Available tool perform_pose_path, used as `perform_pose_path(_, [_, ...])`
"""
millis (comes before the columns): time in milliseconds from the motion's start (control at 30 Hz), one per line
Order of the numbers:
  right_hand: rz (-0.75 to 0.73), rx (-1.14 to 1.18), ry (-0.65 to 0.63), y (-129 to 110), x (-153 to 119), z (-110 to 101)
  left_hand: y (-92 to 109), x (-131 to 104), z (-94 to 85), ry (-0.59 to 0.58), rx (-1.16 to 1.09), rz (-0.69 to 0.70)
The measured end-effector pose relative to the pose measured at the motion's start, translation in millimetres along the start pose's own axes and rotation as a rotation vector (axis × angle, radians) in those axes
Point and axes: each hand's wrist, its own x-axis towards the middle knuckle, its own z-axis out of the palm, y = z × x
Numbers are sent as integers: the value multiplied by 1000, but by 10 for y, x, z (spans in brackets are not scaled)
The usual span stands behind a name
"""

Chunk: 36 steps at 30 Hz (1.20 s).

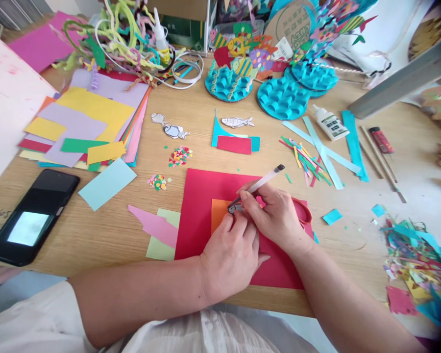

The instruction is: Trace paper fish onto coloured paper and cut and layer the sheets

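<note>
My right hand [279, 218] grips a pen [262, 179] with a clear barrel and a dark end, its tip down at a small grey-and-white paper fish cutout [235, 208]. With bent fingers pressed down, my left hand [230, 252] holds that cutout against an orange sheet [217, 212], hiding part of both. Underneath lies a larger red sheet [198, 196]. Red-handled scissors [306, 212] rest beside my right hand, mostly covered by it. Farther back are more paper fish cutouts [174, 131] and a red paper strip [234, 144].
On the left are a phone [33, 215] and stacked coloured paper [95, 105]. Confetti piles [181, 156] lie near the red sheet. To the right are paper strips [321, 152], a glue bottle [330, 122] and scraps [415, 260]. Blue round craft bases [282, 100] stand behind.
</note>
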Motion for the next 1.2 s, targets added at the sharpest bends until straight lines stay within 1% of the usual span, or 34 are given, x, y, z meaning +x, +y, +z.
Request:
perform_pose_path(267, [-10, 9, 20, 34, -7, 18, -4, -1, 6, -13, -13, -6])
perform_pose_path(800, [18, -16, 50, 55, 10, 20, -9, 10, 19, 29, -15, -18])
perform_pose_path(1200, [-6, -53, 110, 53, 30, 12, -24, 25, 12, 26, -17, -16])
